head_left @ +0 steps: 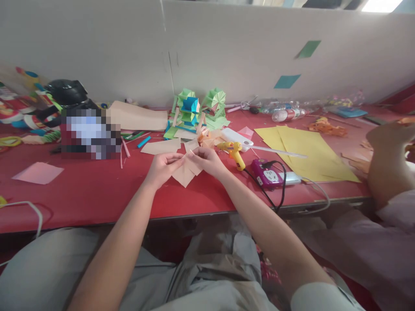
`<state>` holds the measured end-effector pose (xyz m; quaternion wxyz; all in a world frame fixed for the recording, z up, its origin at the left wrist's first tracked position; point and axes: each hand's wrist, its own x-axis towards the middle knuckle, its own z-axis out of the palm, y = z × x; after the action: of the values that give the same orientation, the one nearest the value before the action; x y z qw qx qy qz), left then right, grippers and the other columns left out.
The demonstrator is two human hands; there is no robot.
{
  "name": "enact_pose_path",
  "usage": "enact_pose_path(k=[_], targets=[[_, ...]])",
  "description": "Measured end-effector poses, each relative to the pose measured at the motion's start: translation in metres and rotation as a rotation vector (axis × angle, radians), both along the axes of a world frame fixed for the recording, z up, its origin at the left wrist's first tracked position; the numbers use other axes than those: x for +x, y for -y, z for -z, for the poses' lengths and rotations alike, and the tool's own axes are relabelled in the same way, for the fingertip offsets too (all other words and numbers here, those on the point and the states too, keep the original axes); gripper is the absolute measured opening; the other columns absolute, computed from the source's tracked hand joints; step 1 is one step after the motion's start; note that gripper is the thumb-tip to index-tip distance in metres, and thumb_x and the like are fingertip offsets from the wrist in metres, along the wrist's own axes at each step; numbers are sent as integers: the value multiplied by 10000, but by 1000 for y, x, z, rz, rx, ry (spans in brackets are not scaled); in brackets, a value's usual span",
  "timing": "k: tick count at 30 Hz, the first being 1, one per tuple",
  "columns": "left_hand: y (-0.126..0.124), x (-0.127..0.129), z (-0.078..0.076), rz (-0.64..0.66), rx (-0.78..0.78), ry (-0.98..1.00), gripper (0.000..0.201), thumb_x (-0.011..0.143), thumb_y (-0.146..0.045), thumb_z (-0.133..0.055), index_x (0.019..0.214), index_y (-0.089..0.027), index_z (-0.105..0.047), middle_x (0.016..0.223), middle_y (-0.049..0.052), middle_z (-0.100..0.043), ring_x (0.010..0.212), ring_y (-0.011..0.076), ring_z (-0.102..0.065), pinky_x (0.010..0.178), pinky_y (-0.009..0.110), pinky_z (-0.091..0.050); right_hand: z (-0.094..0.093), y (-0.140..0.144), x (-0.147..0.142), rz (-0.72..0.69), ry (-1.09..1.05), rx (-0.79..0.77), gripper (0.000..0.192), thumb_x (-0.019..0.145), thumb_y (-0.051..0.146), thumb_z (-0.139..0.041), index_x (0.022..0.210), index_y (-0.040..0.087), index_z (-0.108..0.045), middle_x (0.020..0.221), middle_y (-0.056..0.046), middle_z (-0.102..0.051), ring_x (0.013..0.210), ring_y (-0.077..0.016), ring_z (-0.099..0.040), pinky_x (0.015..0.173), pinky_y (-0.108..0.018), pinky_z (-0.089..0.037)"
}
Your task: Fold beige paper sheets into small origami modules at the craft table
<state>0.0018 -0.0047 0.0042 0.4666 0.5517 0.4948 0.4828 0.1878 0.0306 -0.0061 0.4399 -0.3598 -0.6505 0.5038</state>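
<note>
Between my two hands is a sheet of tan paper with crease lines, its lower corner pointing toward me. My left hand pinches its left side, and my right hand pinches the upper right part. The fingertips of both hands nearly meet at the top of the sheet. Just right of my right hand lies a yellow glue gun with a clear glue stick in its back. Beyond my hands are more pieces of tan paper and folded green and blue paper models.
A purple power strip with a black cable sits near the table's front edge. Yellow paper sheets lie to the right, a pink sheet to the left. A co-worker's arm rests at far right. Plastic bottles line the wall.
</note>
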Motion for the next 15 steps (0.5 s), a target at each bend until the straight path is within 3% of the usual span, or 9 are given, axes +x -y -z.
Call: enact_pose_path(k=[12, 15], targets=[[1, 1, 2, 61, -54, 10, 417, 683, -449, -863, 989, -177, -787, 967, 113, -793, 922, 300, -742, 792, 387, -588, -1, 0, 1, 116, -9, 31, 492, 725, 649, -734, 668, 183, -588, 624, 8, -523, 592, -113, -450, 535, -256, -356], [1, 0, 3, 63, -60, 21, 411, 682, -444, -864, 987, -179, -786, 961, 114, -793, 900, 301, -745, 763, 384, -590, -2, 1, 0, 96, -20, -14, 464, 736, 638, -721, 717, 184, -629, 647, 4, -549, 607, -122, -473, 543, -257, -367]])
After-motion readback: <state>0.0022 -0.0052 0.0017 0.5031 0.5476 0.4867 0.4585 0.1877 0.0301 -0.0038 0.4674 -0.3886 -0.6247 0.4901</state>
